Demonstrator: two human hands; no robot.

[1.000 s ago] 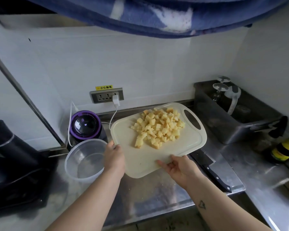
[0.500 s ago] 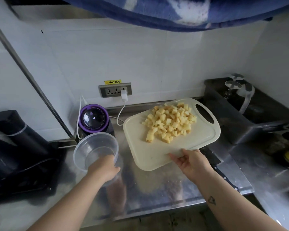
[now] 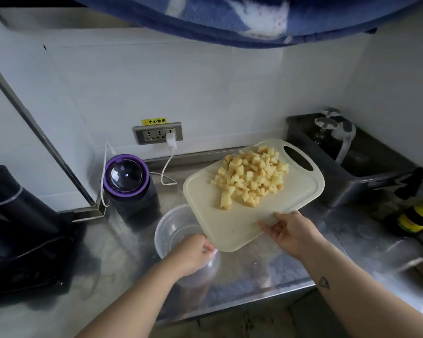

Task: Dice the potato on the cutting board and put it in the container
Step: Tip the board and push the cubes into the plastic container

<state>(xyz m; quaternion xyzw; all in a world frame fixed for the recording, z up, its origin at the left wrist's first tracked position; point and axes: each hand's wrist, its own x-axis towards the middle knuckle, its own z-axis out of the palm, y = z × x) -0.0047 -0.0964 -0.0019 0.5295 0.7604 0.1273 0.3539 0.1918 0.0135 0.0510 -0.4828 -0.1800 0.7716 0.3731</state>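
Observation:
A pile of yellow diced potato (image 3: 250, 176) lies on the white cutting board (image 3: 232, 225), which is lifted off the counter. My right hand (image 3: 291, 231) grips the board's near edge, fingers under it and thumb on top. The clear round plastic container (image 3: 174, 228) sits just left of and partly under the board's lower corner. My left hand (image 3: 193, 252) grips the container's near rim. The container looks empty.
A purple-lidded appliance (image 3: 126, 176) stands behind the container, with a white cable plugged into the wall socket (image 3: 158, 135). A dark sink (image 3: 352, 164) is at the right, jars (image 3: 418, 215) beyond it, and a black appliance (image 3: 17, 223) at the left. The steel counter edge runs near me.
My left hand let go of the board and took hold of the container, drawing it right toward the board. My right hand alone now holds the board.

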